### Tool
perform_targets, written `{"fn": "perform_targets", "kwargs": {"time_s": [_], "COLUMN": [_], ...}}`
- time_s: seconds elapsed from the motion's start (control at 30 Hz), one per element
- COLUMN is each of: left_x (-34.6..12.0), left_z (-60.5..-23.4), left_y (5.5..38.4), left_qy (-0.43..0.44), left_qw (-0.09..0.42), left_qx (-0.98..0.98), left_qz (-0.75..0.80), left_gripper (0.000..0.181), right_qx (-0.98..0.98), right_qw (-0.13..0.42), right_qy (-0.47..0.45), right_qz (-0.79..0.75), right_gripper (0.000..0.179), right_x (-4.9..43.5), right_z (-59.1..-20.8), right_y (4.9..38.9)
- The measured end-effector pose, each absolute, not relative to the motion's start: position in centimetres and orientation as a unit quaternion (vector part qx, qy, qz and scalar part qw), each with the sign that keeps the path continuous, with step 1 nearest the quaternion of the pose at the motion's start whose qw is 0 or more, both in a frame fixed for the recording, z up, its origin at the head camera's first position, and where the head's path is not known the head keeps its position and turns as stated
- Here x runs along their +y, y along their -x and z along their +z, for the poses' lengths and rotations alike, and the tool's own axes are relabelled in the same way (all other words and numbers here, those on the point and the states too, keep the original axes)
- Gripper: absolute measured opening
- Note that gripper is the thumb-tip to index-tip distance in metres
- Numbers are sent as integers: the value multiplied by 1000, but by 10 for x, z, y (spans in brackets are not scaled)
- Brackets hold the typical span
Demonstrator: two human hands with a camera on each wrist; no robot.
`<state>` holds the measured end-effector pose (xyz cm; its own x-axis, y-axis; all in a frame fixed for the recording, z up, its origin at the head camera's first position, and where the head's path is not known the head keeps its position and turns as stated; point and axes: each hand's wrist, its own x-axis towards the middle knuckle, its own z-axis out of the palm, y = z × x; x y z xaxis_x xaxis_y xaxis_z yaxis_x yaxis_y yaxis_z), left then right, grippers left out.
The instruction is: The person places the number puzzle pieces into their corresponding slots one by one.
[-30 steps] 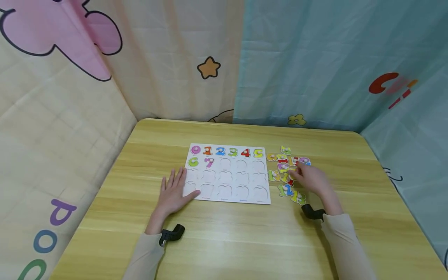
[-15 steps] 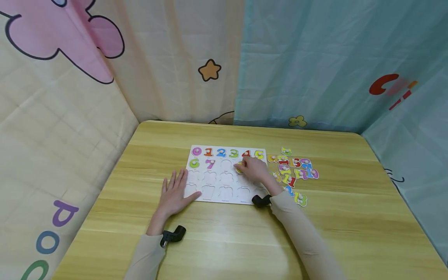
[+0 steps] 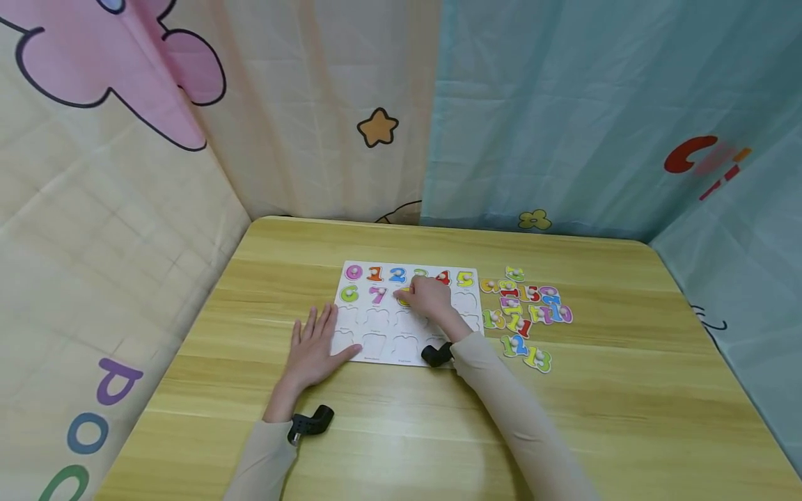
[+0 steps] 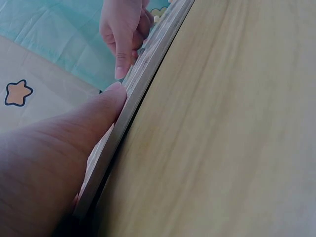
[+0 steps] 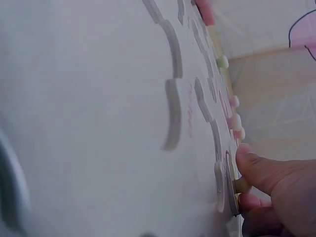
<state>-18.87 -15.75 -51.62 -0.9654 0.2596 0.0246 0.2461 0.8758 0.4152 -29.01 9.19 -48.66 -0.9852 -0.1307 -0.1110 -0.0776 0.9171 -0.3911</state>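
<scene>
A white number puzzle board (image 3: 404,342) lies on the table, with 0 to 5 filling its top row and 6 and 7 starting the second. My left hand (image 3: 313,353) rests flat with fingers spread at the board's left side; its thumb (image 4: 106,108) presses the near edge in the left wrist view. Over the second row, just right of the 7, my right hand (image 3: 431,298) pinches a yellow number piece (image 3: 403,299) by its knob (image 5: 242,185). That piece sits at the board's surface, and the fingers partly cover it; whether it is seated I cannot tell.
Several loose number pieces with knobs lie in a cluster right of the board, among them a 12 (image 3: 514,346) and a yellow-green 13 (image 3: 537,359). Printed curtains (image 3: 539,125) stand behind the wooden table (image 3: 388,431).
My right hand has moved left from the loose pieces onto the board, carrying the yellow number piece, and then further left to beside the 7. The left hand has stayed in place.
</scene>
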Motion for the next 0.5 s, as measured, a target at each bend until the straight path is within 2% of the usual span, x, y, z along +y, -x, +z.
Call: {"fn": "perform_targets", "kwargs": {"time_s": [0.5], "left_x": [-158], "left_z": [-515], "left_y": [189], "left_qy": [-127], "left_qw": [22], "left_qx": [969], "left_qz": [209], "left_gripper": [99], "right_qx": [973], "right_qw": [84], "right_qy": [32], "right_qz": [-214], "right_gripper": [49], "right_x": [90], "right_z": [-483], "right_y": [287]}}
